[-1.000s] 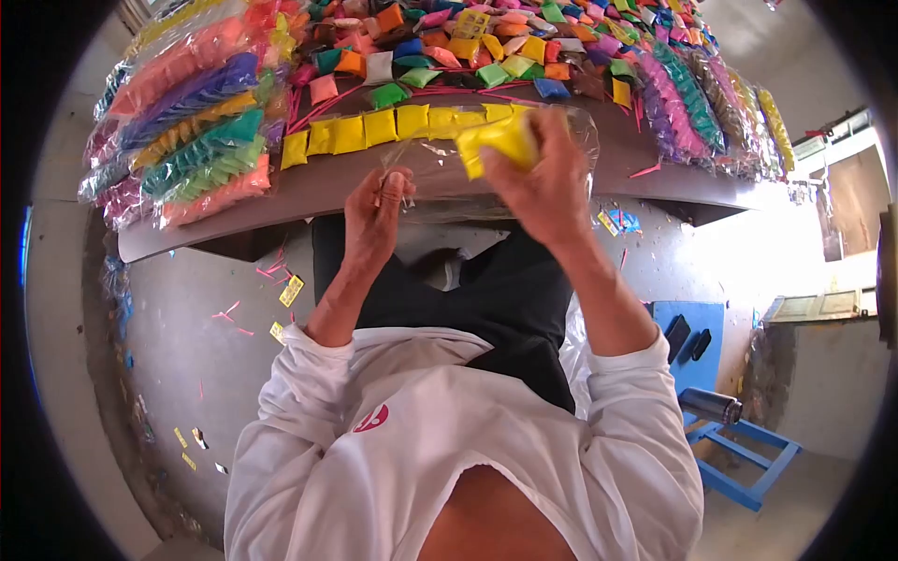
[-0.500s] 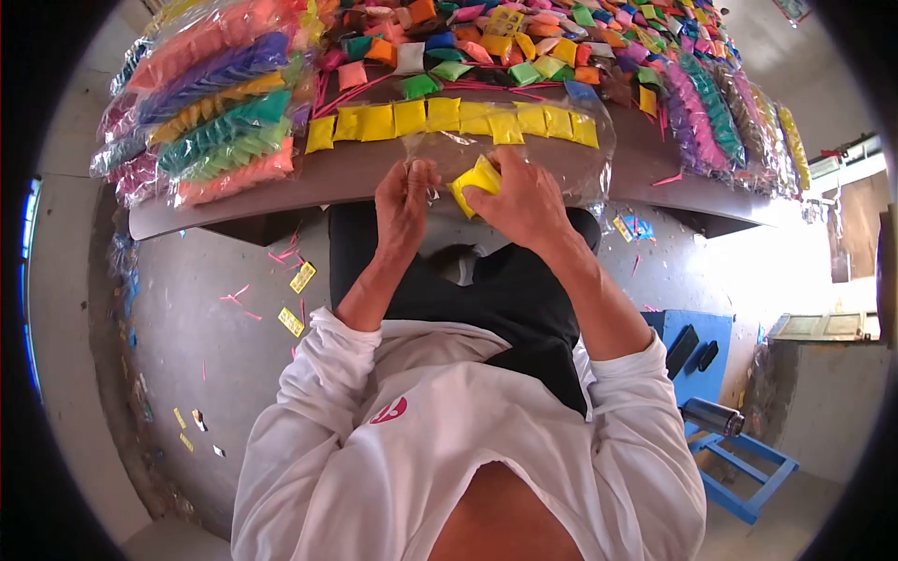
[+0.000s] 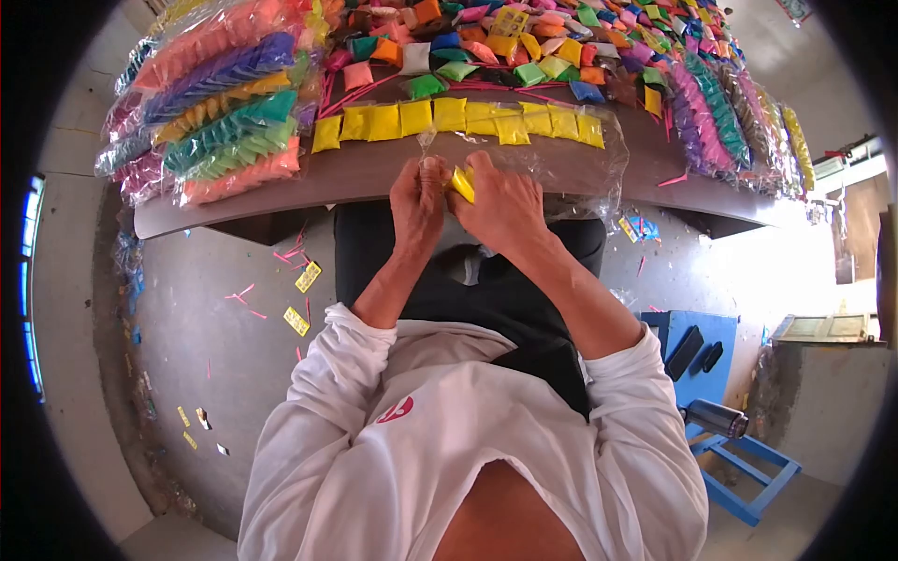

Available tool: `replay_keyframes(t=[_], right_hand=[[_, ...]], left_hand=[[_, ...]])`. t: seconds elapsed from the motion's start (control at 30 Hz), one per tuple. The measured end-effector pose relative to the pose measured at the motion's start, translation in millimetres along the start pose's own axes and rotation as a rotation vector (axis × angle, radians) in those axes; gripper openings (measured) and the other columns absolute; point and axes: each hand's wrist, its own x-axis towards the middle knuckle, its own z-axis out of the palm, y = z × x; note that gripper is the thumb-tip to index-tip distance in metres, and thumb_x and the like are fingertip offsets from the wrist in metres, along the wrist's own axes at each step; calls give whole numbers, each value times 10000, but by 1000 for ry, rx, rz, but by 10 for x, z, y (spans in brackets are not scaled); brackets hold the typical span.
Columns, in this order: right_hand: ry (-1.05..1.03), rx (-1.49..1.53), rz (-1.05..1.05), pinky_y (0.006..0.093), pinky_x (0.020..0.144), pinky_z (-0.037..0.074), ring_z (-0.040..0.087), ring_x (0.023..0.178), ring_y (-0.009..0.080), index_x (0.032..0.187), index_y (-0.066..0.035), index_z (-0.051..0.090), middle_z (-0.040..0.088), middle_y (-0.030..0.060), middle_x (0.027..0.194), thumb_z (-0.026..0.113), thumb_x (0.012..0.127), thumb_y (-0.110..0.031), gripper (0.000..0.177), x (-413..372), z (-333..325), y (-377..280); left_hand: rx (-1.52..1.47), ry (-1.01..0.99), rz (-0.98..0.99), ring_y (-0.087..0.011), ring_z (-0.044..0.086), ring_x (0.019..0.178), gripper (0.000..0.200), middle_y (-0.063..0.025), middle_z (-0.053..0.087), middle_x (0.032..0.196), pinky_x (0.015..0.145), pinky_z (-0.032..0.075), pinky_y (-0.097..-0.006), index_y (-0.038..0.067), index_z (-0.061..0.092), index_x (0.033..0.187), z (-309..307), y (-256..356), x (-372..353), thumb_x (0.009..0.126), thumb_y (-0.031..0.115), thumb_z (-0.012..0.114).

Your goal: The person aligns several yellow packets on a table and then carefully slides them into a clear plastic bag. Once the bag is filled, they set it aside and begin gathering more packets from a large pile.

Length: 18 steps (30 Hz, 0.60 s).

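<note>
Nearer the left hand (image 3: 419, 194) moved the right hand (image 3: 500, 198), gripping a yellow packet (image 3: 463, 184) between them; the left pinched clear plastic (image 3: 427, 141).

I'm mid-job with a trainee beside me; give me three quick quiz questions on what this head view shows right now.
1. Multiple choice: What colour is the held packet, the one in the person's right hand?
A. Blue
B. Yellow
C. Green

2. True or false: Bagged packets are stacked on the table on both sides of the mixed-colour heap.

3. Compare: Which lies nearer the hands, the row of yellow packets or the mixed-colour heap?

Key:
1. B
2. True
3. The row of yellow packets
</note>
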Motion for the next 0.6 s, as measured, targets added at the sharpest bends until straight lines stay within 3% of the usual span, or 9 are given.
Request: replay_keyframes(t=[0.17, 0.37, 0.6], right_hand=[[39, -14, 34, 478, 784, 511, 663, 854, 410, 1154, -11, 507, 684, 226, 907, 672, 815, -335, 497, 21, 42, -84], [-169, 418, -133, 407, 833, 516, 671, 928, 356, 1281, 11, 447, 661, 241, 1034, 727, 763, -235, 639, 59, 83, 166], [-121, 368, -112, 402, 783, 515, 674, 874, 354, 1222, -31, 477, 687, 176, 932, 741, 728, -147, 572, 60, -6, 61]], left_hand=[[-13, -34, -53, -81, 465, 747, 359, -13, 547, 800, 661, 422, -248, -1, 584, 950, -40, 7, 18, 1036, 329, 471], [-73, -39, -44, -74, 468, 750, 346, 5, 539, 808, 658, 413, -238, 9, 594, 950, -120, -7, 54, 1038, 318, 468], [-141, -55, -69, -63, 496, 816, 304, 15, 586, 894, 730, 419, -227, 24, 627, 989, -186, -38, 95, 1036, 284, 475]])
